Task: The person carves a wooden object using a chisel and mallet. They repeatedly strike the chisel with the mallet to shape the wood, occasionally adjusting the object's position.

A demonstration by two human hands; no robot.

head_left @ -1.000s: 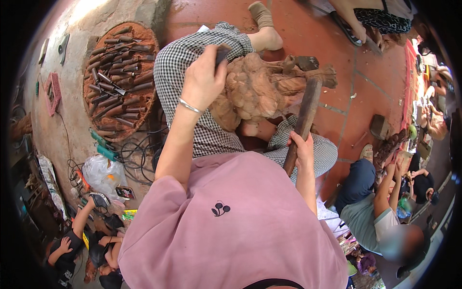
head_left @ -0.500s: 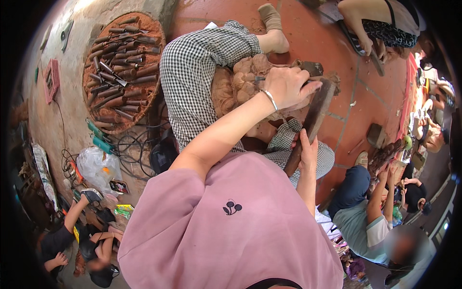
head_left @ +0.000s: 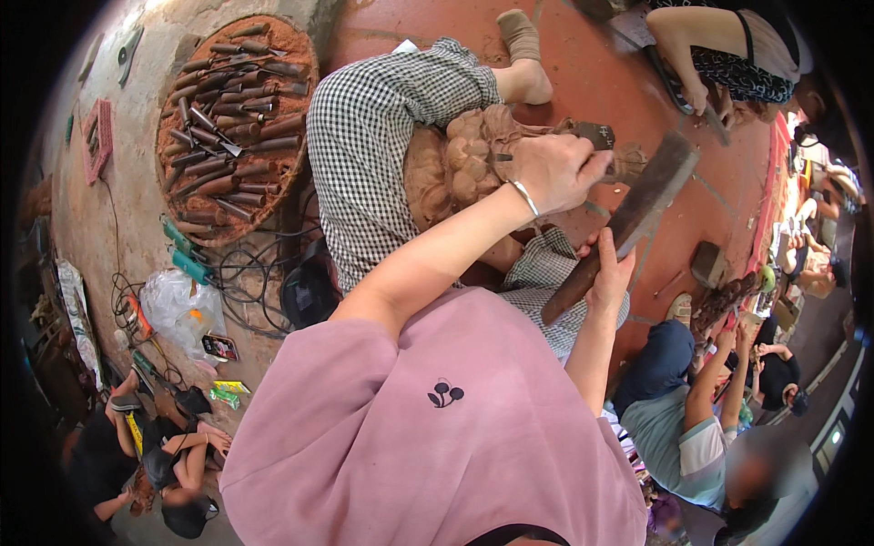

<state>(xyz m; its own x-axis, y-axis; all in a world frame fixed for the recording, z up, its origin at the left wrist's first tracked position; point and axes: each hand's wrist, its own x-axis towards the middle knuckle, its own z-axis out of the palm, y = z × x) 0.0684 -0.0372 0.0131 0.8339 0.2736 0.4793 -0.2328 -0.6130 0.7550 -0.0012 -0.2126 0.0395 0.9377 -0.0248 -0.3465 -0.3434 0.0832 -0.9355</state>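
My left hand [head_left: 557, 173] is closed around a chisel [head_left: 503, 157], most of which the fingers hide; its metal part points left against a carved brown wooden piece [head_left: 469, 159]. Rounded, lumpy relief covers the carving, which rests between my legs in checkered trousers [head_left: 364, 155]. In my right hand [head_left: 610, 273] is a long flat wooden mallet [head_left: 651, 196], gripped near its lower end. The mallet slants up to the right, slightly blurred, with its broad end apart from my left hand.
A round tray [head_left: 310, 105] of wood dust and many chisels stands at left. Below it are a green power tool [head_left: 188, 259], tangled cables, a plastic bag [head_left: 187, 309] and a phone [head_left: 220, 347]. A wooden block [head_left: 708, 264] lies at right. Other people sit around.
The mallet has swung right, away from my left hand, and my right hand has shifted right with it. My left hand stays on the chisel at the carving, slightly further right in view.
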